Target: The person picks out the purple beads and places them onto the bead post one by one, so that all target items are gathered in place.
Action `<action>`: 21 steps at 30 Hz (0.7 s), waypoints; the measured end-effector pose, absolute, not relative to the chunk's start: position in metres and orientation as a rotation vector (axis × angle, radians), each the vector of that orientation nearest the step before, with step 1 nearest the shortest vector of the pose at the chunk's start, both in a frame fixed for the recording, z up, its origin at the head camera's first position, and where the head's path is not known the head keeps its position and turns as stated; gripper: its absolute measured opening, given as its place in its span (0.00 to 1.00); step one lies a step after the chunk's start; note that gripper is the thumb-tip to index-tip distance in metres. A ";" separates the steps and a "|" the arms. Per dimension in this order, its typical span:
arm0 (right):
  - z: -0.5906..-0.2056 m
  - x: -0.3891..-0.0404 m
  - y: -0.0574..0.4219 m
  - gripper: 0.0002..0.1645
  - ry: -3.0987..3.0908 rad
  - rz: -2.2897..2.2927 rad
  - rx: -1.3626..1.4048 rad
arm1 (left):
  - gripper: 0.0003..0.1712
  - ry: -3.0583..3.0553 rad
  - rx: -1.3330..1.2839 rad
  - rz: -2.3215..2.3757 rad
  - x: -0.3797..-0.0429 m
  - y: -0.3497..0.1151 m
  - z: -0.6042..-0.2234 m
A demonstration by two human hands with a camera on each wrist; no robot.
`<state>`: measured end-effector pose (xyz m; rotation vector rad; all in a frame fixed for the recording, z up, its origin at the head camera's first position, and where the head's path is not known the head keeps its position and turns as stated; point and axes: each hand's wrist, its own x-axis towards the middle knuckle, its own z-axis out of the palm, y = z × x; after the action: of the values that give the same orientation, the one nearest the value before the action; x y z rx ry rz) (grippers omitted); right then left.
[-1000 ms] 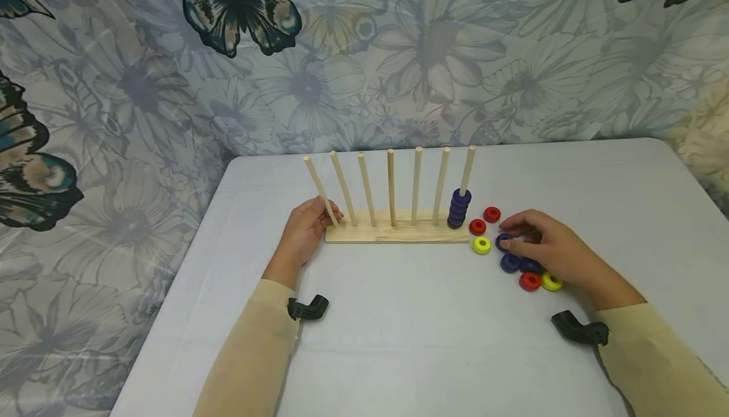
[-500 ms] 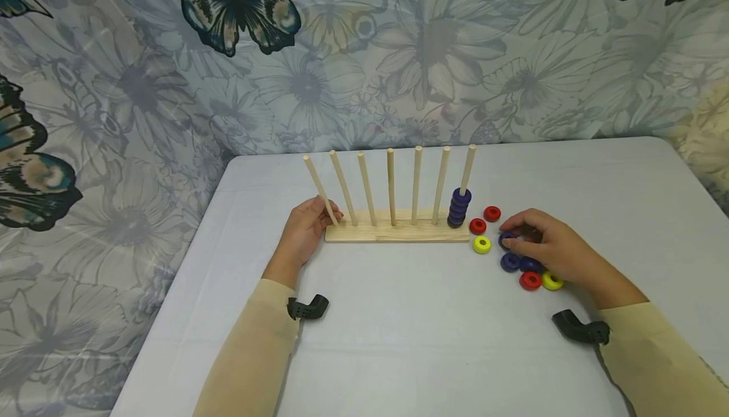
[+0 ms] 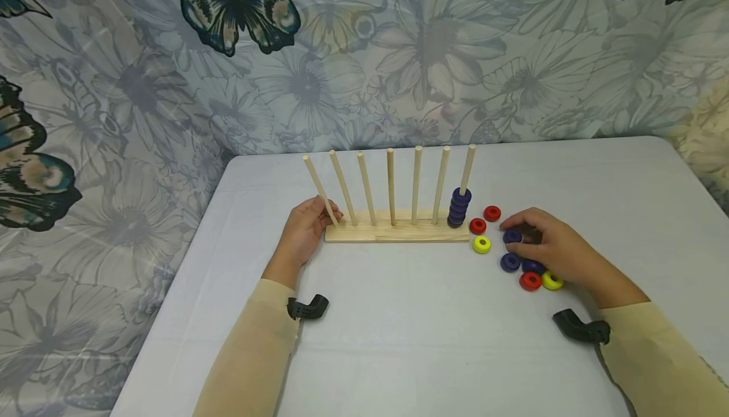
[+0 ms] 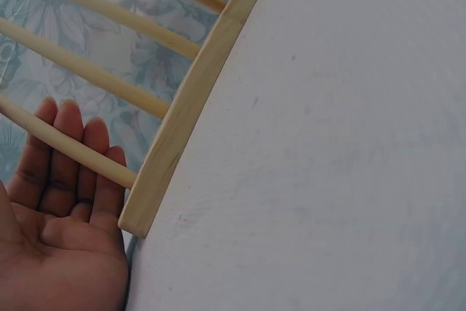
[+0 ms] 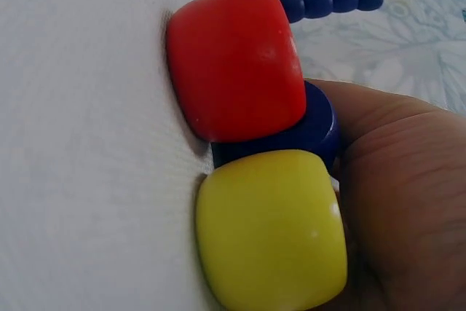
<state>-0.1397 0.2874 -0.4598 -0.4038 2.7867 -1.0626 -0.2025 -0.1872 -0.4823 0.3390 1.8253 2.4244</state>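
A wooden stand (image 3: 393, 233) with a row of upright pegs sits on the white table. My left hand (image 3: 307, 230) is at its left end; in the left wrist view its nearly straight fingers (image 4: 69, 143) lie behind the end peg (image 4: 87, 156). Several stacked blue rings (image 3: 458, 208) fill the lower part of the rightmost peg. Right of the stand, my right hand (image 3: 547, 240) pinches a loose blue ring (image 3: 512, 235) between thumb and index finger. Below it lie another blue ring (image 3: 509, 262) and a partly covered blue ring (image 3: 533, 266).
Two red rings (image 3: 492, 214) and a yellow ring (image 3: 481, 244) lie between the stand and my right hand. Nearer me are a red ring (image 3: 530, 281) and a yellow ring (image 3: 552, 280), large in the right wrist view. A floral cloth (image 3: 364, 75) hangs behind the table.
The blue ring at my right fingertips has shifted slightly right and away from me, and sits deeper between thumb and index finger. My left hand and the stand have stayed put.
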 end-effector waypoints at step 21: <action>-0.458 -0.139 0.288 0.22 2.828 -1.030 -0.350 | 0.26 1.821 0.346 2.419 -0.202 -0.187 -0.481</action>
<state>-0.1389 0.2880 -0.4580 -0.3499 2.8278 -1.0300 -0.2025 -0.1874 -0.4811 0.3458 1.8211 2.4191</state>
